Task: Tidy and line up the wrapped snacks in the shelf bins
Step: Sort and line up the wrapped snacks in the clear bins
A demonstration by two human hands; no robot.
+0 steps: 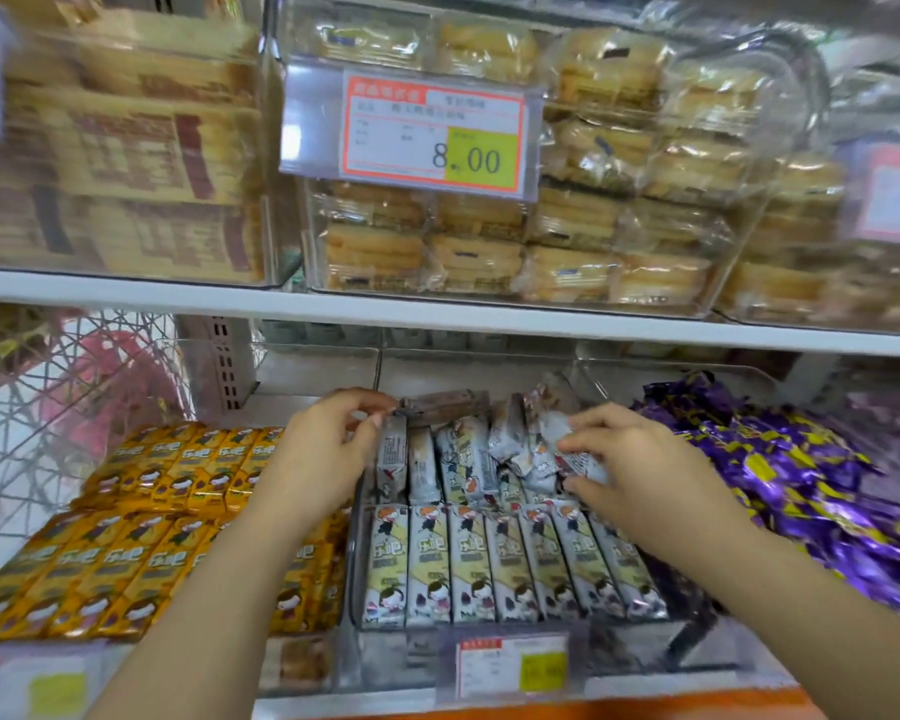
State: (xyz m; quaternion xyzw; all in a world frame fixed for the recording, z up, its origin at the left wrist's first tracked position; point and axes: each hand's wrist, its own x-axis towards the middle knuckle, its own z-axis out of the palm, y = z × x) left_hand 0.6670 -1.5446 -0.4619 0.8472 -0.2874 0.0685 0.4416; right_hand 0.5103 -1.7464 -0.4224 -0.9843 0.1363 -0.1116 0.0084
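White wrapped snack bars [510,563] lie in a neat front row in the middle clear bin [354,574]. Behind that row more white bars [458,459] stand crooked and heaped. My left hand [323,449] reaches over the bin's left side and pinches the top of an upright white bar [391,454] between thumb and fingers. At the right of the heap, my right hand [635,459] grips a loose white bar [567,444] with curled fingers. A brownish bar [437,405] lies crosswise at the back.
Yellow wrapped bars [126,537] fill the bin on the left in rows. Purple wrapped snacks [801,485] are piled in the bin on the right. The shelf above [437,309] holds clear boxes of wrapped pastries [489,241] and a price tag [432,132]. A wire basket [48,407] stands far left.
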